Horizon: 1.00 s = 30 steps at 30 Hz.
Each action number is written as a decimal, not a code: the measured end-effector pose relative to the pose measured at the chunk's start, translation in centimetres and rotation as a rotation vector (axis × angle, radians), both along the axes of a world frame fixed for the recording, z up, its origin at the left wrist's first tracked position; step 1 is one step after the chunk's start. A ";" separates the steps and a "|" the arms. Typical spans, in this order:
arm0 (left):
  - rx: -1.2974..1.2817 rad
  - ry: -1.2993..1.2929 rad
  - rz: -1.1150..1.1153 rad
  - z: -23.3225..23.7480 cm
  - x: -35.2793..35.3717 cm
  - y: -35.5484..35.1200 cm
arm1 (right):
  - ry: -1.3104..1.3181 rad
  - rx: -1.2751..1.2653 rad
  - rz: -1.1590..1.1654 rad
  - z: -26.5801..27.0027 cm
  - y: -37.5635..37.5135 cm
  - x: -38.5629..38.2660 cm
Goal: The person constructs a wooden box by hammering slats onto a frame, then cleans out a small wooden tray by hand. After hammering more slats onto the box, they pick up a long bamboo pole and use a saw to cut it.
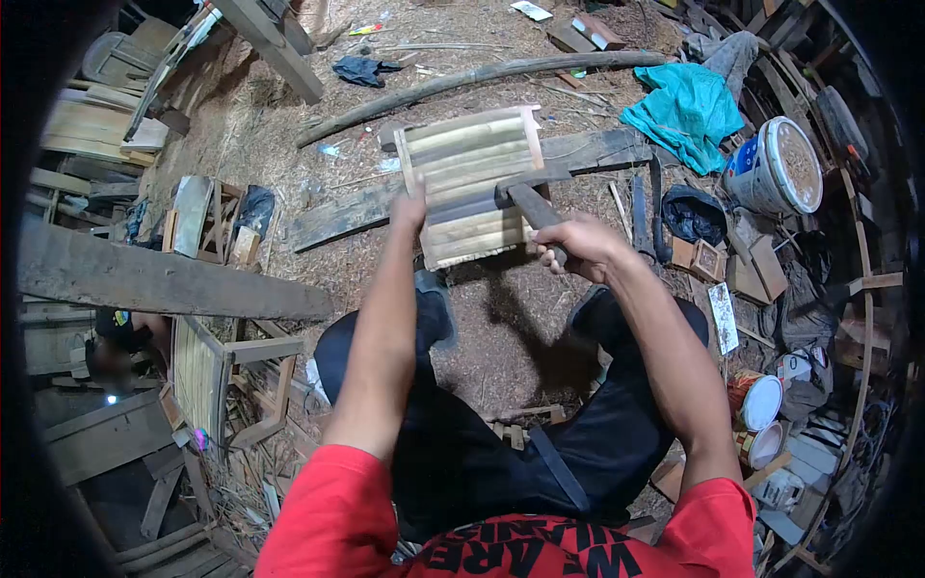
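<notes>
A slatted wooden panel with a light frame stands tilted in front of my knees, near a dark plank on the ground. My left hand is closed on the panel's left edge. In my right hand is the handle of a hammer, its dark head over the right part of the slats. The fingers of my right hand are wrapped round the handle. Whether the hammer head touches the panel, I cannot tell.
A long curved pole lies beyond the panel. A teal cloth and a white bucket are at the right. From the left a thick beam juts in, above a slatted wooden frame. Another person is at the far left.
</notes>
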<state>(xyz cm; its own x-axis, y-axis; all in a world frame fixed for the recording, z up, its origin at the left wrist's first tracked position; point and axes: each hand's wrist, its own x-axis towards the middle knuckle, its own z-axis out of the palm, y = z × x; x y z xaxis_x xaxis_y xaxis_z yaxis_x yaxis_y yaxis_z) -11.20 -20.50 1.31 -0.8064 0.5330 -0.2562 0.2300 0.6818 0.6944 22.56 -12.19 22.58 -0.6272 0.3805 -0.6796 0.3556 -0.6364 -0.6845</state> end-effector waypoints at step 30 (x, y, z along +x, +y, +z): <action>-0.365 0.403 -0.535 16.3 14.5 10.5 | -0.113 0.346 -0.081 0.2 2.2 9.3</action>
